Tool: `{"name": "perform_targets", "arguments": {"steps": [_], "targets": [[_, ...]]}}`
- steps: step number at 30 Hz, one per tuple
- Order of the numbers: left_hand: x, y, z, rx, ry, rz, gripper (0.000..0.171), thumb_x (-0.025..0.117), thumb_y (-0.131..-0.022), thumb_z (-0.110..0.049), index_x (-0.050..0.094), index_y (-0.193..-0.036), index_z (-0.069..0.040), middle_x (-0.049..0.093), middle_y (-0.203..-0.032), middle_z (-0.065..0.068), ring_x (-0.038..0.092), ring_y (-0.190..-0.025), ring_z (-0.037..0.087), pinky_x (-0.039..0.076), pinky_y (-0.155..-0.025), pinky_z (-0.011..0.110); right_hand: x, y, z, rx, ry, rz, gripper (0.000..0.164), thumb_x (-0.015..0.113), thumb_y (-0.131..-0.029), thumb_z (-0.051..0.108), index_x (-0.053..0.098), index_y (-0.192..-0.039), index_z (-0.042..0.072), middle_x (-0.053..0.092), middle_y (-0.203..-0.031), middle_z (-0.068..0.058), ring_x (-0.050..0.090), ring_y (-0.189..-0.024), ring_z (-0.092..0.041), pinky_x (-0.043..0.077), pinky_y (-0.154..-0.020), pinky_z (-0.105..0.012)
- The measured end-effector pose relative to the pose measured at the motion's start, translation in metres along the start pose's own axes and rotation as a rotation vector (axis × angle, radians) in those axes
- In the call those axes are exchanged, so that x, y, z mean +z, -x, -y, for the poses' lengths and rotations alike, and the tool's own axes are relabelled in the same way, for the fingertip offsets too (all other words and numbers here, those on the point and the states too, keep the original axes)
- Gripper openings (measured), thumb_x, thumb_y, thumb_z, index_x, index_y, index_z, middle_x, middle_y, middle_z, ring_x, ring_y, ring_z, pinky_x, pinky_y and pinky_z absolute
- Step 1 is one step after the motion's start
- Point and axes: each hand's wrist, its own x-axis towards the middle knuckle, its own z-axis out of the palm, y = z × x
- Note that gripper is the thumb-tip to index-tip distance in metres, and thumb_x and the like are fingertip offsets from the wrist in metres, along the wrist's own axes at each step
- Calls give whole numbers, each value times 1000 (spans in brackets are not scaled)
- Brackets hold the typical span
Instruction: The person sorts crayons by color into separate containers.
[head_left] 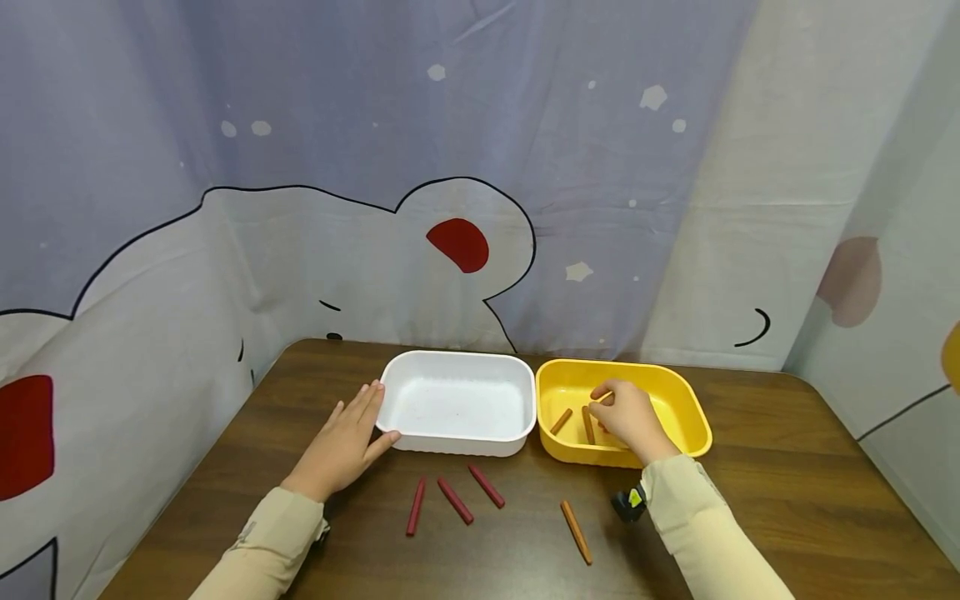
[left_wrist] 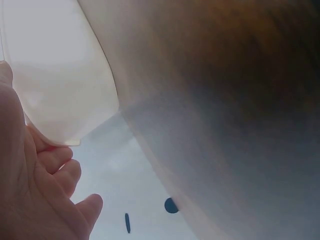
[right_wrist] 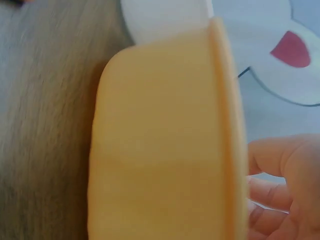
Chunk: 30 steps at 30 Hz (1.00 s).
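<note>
No text, brand or number can be read on the white tray (head_left: 454, 444), the yellow tray (head_left: 585, 454) or the sticks (head_left: 455, 501) nearer the tabletop's (head_left: 517, 567) front edge. A black wrist device (head_left: 624, 507) bears a yellow-green mark (head_left: 636, 497), too small to decipher.

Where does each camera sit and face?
Head: worn there, looking forward and down at sticks, white tray, yellow tray; left hand, right hand, sleeves show.
Left wrist: worn there, facing white tray and curtain; left hand shows.
Right wrist: worn there, facing yellow tray side-on; right hand shows.
Head and right wrist share the yellow tray.
</note>
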Motion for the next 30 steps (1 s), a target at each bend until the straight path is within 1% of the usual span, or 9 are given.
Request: {"name": "perform_targets", "arguments": {"steps": [4,6,10,14,17,21,25,30], "targets": [[0,1,0,-2,2,1,79,59,-102,-42,31,-154,9,30,-161,24,28,-149,41,26,-116,65,-4,10,8,-16,-42,-19,22,66,-93,9,67,-109,-6,70,-85,-13,64,-63,-17,54,-57,-30],[0,1,0,-2,1,1,79,59,-102,-42,31,-154,9,30,-161,24,28,-149,41,26,-116,65,-6,16,12,-28,-73,-26,24,66,-93,10,68,-110,-6,71,-87,-13,67,-65,-22,55,-58,-31],[0,1,1,-2,0,-1,78,59,-102,-43,31,-154,9,30,-161,24,28,-149,41,26,-116,65,-9,28,21,-59,-114,-33,24,66,-93,10,68,-111,-5,71,-89,-12,70,-68,-25,58,-59,-31],[1,1,1,0,-1,-3,78,58,-103,-43,31,-155,9,30,-161,24,28,-149,41,26,-116,65,-9,42,27,-93,-151,-21,20,66,-93,8,69,-109,-4,70,-87,-10,70,-68,-24,60,-62,-31],[1,0,1,1,1,-3,78,58,-103,-43,31,-154,9,30,-162,24,28,-149,40,26,-116,65,-7,52,28,-100,-174,2,18,68,-93,6,69,-108,-3,69,-86,-8,69,-69,-23,60,-62,-30],[1,0,0,2,3,-1,78,57,-103,-44,31,-155,9,29,-162,24,27,-150,40,26,-116,64,-3,64,26,-110,-168,25,17,71,-91,4,70,-107,-2,69,-85,-5,68,-66,-20,58,-60,-27],[0,0,0,-2,-1,3,79,57,-103,-44,31,-155,9,29,-162,24,27,-150,40,26,-116,64,2,73,23,-138,-162,44,16,73,-89,3,70,-104,-1,69,-82,-3,65,-63,-16,56,-58,-25],[0,0,0,-6,2,8,78,57,-103,-43,30,-155,9,29,-162,24,26,-150,40,25,-116,64,9,81,18,-205,-130,83,13,76,-87,5,70,-98,1,68,-80,0,62,-67,-12,54,-60,-23]]}}
